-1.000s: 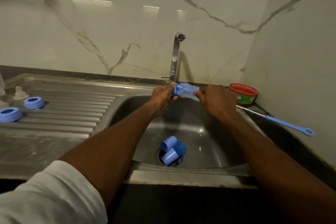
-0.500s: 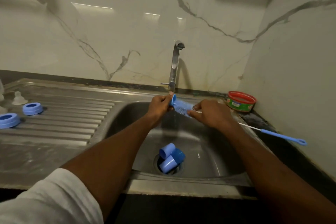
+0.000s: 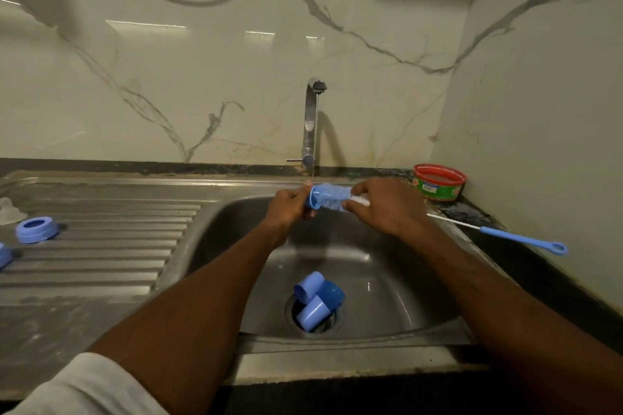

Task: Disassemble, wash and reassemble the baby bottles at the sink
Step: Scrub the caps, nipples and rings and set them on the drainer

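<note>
Over the sink basin [image 3: 387, 280], below the tap [image 3: 312, 125], both hands hold a blue bottle brush [image 3: 328, 200]. My left hand [image 3: 290, 207] pinches a small blue round part [image 3: 313, 197] at the tip of the bristles; what that part is I cannot tell. My right hand [image 3: 387, 204] grips the brush just behind the bristles. The wire stem and blue looped handle [image 3: 522, 239] stick out to the right past this hand. Three blue caps [image 3: 317, 300] lie on the drain.
On the ribbed drainboard [image 3: 118, 246] at the left sit two blue screw rings [image 3: 35, 229] and a clear teat [image 3: 8, 210]. A red and green tub [image 3: 438, 182] stands in the back right corner. Marble walls close off the back and right.
Both hands stayed together under the tap. The bristles now show more fully between them, and the brush lies flatter than a second ago.
</note>
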Tool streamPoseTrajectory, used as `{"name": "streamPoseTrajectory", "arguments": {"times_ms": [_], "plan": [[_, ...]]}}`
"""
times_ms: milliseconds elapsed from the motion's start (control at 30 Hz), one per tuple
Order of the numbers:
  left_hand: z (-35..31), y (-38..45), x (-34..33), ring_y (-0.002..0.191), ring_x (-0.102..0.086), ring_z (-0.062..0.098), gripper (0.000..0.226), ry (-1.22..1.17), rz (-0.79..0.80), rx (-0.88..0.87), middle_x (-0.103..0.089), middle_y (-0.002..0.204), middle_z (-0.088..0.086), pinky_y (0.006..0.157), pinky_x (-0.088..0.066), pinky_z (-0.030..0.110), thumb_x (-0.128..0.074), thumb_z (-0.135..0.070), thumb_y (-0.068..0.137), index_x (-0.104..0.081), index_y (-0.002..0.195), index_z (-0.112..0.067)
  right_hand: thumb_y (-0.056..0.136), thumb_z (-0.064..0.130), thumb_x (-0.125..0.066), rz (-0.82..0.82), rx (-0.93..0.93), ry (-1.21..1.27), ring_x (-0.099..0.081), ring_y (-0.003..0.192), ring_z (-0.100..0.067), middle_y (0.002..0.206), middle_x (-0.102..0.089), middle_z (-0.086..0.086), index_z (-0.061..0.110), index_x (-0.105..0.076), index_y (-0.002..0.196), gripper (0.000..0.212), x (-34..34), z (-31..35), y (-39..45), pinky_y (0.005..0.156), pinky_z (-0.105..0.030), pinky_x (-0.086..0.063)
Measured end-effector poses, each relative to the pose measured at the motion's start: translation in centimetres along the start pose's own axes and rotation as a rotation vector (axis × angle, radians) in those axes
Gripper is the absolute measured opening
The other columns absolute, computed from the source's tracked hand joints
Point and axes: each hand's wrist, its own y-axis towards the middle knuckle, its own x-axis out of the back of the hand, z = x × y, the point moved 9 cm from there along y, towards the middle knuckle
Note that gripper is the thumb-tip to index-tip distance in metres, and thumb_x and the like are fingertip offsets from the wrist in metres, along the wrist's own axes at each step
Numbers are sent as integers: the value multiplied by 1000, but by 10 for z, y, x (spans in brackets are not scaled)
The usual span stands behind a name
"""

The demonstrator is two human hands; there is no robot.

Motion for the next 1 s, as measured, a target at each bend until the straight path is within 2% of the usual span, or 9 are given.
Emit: {"name": "streamPoseTrajectory", "arguments": {"times_ms": [100,200,367,533,633,733,833,900,1000], "plan": [[-9,1,-8,89,-73,19,42,-29,10,-14,-75,96,11,88,-61,37,-52,-47,102,-72,106,-10,91,66,-54,59,-90,-52,-64,89,-19,101,-73,0,29,-74,111,47,-11,-9,1,79,-34,-54],[-12,2,0,89,-74,15,44,5,-104,-49,-75,99,8,83,-62,30,-51,-47,102,-70,110,-8,88,68,-57,153,-17,-70,-64,89,-18,105,-72,1,29,-73,115,50,-16,1,2,79,-36,-56],[-10,0,-3,84,-71,19,44,-69,-38,10,-75,96,14,83,-60,34,-50,-50,102,-72,105,-12,95,60,-55,-92,-34,-36,-65,93,-19,105,-73,1,29,-71,119,43,8,0,-2,76,-32,-50],[-12,-3,-2,89,-74,16,44,77,-63,-74,-75,97,8,75,-60,22,-51,-46,103,-71,109,-8,89,67,-58,202,-54,-57,-63,88,-19,104,-71,-3,25,-71,115,51,-28,-1,0,80,-35,-55],[-7,-3,6,85,-73,17,40,52,-75,-52,-75,93,8,74,-60,22,-50,-45,103,-71,102,-11,90,61,-60,74,40,4,-64,84,-17,100,-74,1,29,-74,110,40,-8,10,0,75,-34,-55],[-12,-4,3,80,-70,16,37,31,-71,-17,-73,90,6,75,-60,26,-52,-47,102,-71,102,-15,94,58,-58,-25,-53,20,-62,84,-17,100,-73,0,28,-73,109,36,2,-5,1,70,-29,-46],[-23,-3,2,84,-71,13,43,33,-119,-54,-73,94,5,72,-57,20,-52,-48,101,-70,109,-10,85,77,-52,267,-93,-69,-62,89,-19,100,-70,-1,24,-70,102,59,-27,-14,-4,85,-35,-52],[-29,-5,6,86,-71,13,43,10,-171,-78,-73,95,5,71,-55,18,-52,-49,101,-70,107,-10,84,75,-58,378,-32,-88,-62,92,-17,101,-69,-1,24,-70,105,56,-35,-8,-9,89,-37,-52],[-26,-6,18,83,-69,11,34,19,-229,-82,-71,94,5,68,-53,17,-53,-45,102,-68,102,-14,90,64,-59,96,-87,-23,-59,83,-16,99,-70,0,28,-72,109,43,3,-20,4,73,-31,-47]]}}
